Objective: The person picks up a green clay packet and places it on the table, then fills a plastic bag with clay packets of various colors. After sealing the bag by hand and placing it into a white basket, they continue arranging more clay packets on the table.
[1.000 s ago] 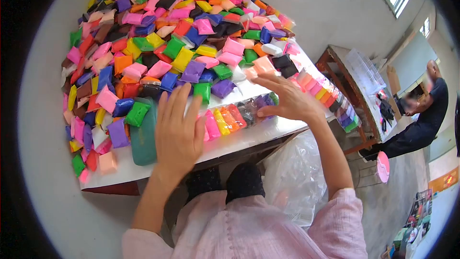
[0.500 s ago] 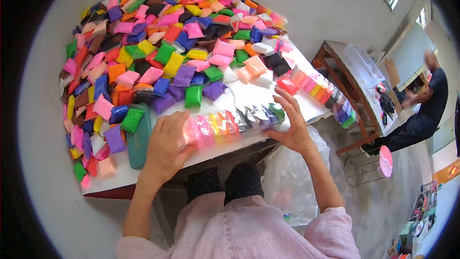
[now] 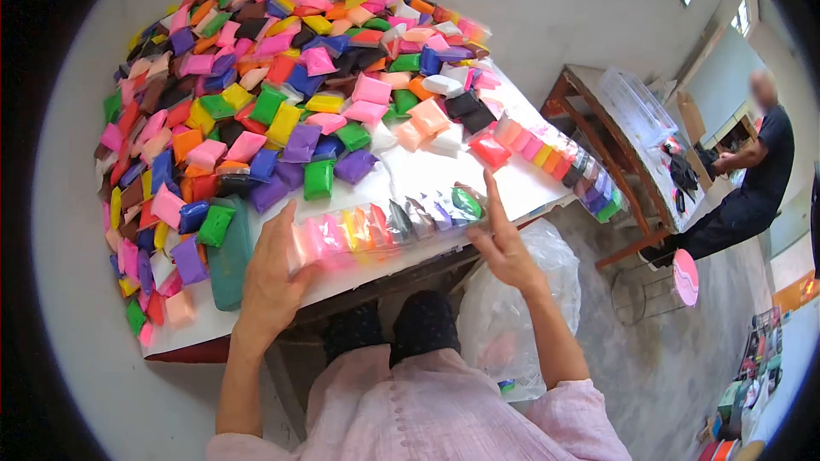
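Note:
A clear plastic pack (image 3: 359, 230) of small coloured packets lies at the table's front edge, its colours running from pink through yellow and red to black, purple and green. My left hand (image 3: 275, 271) grips its pink end, fingers behind and thumb in front. At the green end, my right hand (image 3: 507, 249) holds the pack between thumb and fingers, index finger stretched upward. A large heap of loose soft packets (image 3: 282, 119) in many colours spreads behind. Beside my left hand lies a teal case (image 3: 229, 265), with a green packet (image 3: 216, 225) on it.
Another filled clear pack (image 3: 555, 158) sits at the table's right edge, near a red packet (image 3: 489, 152). A plastic bag (image 3: 530, 307) hangs below the edge. To the right stand a second table (image 3: 589, 85), a stool (image 3: 685, 277) and a seated person (image 3: 760, 162).
The whole view has shifted slightly. My right hand's fingers have drawn closer together around the pack's green end, with the index finger straighter. My left hand stays at the pink end.

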`<state>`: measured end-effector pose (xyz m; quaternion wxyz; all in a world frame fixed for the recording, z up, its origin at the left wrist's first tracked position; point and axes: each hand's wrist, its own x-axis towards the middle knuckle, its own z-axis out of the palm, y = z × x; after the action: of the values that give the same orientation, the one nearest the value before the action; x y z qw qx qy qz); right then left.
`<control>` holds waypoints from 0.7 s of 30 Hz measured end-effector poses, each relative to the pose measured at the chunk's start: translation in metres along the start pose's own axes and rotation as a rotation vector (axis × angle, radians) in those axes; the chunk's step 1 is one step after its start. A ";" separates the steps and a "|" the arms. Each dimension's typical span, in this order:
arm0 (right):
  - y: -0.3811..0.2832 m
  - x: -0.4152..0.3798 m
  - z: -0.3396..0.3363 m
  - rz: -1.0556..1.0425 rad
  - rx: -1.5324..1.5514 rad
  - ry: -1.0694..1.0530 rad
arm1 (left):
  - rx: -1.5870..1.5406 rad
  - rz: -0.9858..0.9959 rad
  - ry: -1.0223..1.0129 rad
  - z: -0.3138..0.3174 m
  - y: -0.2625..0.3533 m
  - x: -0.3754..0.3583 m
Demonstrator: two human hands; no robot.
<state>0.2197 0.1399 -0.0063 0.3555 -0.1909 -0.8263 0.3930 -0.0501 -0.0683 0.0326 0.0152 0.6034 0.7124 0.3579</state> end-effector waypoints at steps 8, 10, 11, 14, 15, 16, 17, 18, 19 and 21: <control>0.007 0.007 -0.034 0.078 0.371 -0.159 | 0.287 0.035 -0.093 -0.029 0.048 0.017; -0.002 0.015 -0.036 0.118 0.237 -0.187 | 0.257 0.122 -0.168 -0.020 0.046 0.031; -0.007 0.019 -0.036 0.134 0.168 -0.202 | 0.242 0.166 -0.201 -0.013 0.043 0.037; -0.001 0.021 -0.031 0.240 0.218 -0.158 | 0.227 0.145 -0.352 0.005 0.038 0.048; 0.000 0.021 -0.030 0.254 0.199 -0.154 | 0.231 0.150 -0.333 0.007 0.037 0.048; -0.001 0.022 -0.029 0.265 0.201 -0.136 | 0.235 0.156 -0.316 0.009 0.036 0.048; -0.001 0.022 -0.027 0.277 0.203 -0.118 | 0.238 0.162 -0.300 0.010 0.035 0.048; -0.002 0.022 -0.025 0.290 0.205 -0.099 | 0.241 0.176 -0.287 0.012 0.033 0.047; 0.001 0.021 -0.021 0.188 0.116 -0.060 | 0.245 0.189 -0.273 0.013 0.032 0.045; 0.011 0.018 -0.011 -0.014 -0.060 0.013 | 0.246 0.207 -0.239 0.014 0.031 0.043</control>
<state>0.2161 0.1626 -0.0022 0.3579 -0.1982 -0.8367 0.3642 -0.0291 -0.0234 0.0564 -0.0111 0.7087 0.6783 0.1937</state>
